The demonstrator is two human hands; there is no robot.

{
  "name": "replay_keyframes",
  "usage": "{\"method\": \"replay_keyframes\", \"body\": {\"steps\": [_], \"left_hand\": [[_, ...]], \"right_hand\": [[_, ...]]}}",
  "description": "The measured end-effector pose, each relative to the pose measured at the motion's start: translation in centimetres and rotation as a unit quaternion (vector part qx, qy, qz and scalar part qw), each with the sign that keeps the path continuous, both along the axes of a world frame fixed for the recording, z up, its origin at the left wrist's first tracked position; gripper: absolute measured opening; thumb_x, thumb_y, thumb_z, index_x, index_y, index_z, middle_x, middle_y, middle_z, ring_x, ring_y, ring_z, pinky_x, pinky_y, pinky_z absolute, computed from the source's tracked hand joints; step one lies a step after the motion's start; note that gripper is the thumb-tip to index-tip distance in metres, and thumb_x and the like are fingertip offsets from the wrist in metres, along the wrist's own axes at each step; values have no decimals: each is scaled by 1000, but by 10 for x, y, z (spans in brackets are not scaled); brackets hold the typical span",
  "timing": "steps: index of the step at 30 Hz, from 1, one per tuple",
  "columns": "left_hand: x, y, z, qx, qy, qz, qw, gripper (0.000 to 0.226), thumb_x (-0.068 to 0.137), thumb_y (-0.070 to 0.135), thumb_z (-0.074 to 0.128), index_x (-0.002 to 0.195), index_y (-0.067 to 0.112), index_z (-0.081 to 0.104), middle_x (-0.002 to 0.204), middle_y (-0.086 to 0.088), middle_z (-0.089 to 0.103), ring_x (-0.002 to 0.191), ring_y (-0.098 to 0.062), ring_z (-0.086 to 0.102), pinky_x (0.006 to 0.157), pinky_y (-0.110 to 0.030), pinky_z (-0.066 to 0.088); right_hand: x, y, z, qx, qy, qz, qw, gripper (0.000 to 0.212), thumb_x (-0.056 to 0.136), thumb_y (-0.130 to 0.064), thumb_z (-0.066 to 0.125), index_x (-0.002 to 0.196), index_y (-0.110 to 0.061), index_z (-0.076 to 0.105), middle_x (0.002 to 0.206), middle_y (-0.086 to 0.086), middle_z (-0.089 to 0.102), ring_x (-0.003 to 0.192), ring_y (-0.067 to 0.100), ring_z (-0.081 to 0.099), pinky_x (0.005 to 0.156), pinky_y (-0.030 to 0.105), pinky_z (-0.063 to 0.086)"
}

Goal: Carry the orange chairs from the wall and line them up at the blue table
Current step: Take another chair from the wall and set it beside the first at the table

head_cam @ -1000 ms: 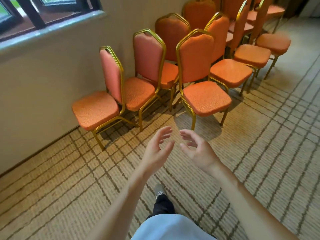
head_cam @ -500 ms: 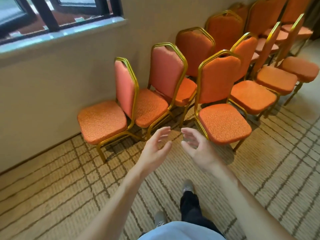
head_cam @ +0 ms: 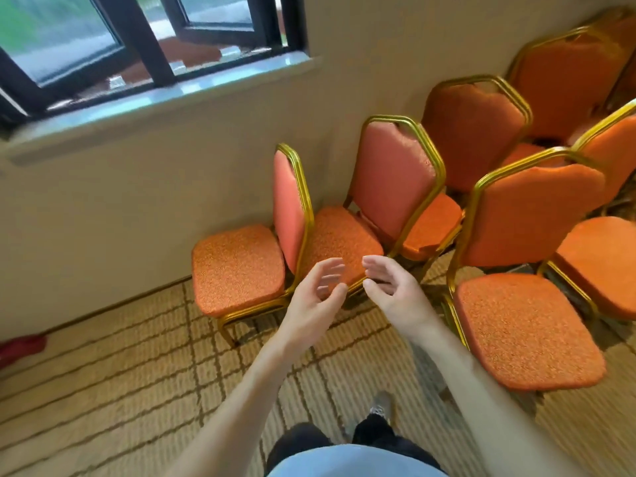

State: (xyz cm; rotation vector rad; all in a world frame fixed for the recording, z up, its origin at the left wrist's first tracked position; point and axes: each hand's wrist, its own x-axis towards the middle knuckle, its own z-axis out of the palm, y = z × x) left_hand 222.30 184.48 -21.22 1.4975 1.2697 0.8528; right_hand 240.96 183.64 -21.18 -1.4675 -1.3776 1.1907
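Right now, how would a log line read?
phase: pre-grasp | left hand: open, empty | right hand: open, empty | ahead: orange padded gold-framed chair, untouched

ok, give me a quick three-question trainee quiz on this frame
1. True or false: the left hand and the right hand hold nothing.
2. The leftmost chair stands: A beside the wall; B at a blue table; C stacked on another chair.
3. Fill in: the chair frames are ____ in colour.
Key: 1 true; 2 A; 3 gold.
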Motion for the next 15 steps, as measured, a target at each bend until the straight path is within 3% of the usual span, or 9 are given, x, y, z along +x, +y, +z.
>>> {"method": "replay_keyframes", "body": {"steps": [10, 15], "left_hand": [[-9, 97, -31, -57, 6, 85, 995, 40, 101, 23, 60, 139, 32, 54, 134, 16, 61, 124, -2, 58, 106, -35, 52], [-33, 164, -36, -50, 18, 92, 994, 41, 101, 26, 60, 141, 30, 53, 134, 15, 61, 124, -1, 58, 108, -36, 50]], "right_hand": [[-13, 130, -11, -33, -46, 90, 994, 42, 100, -24, 61, 140, -33, 53, 136, -20, 57, 126, -5, 52, 97, 13, 45], [-38, 194, -15, -31, -58, 96, 993, 39, 100, -24, 61, 137, -34, 54, 133, -21, 58, 125, -5, 53, 101, 17, 45]]}}
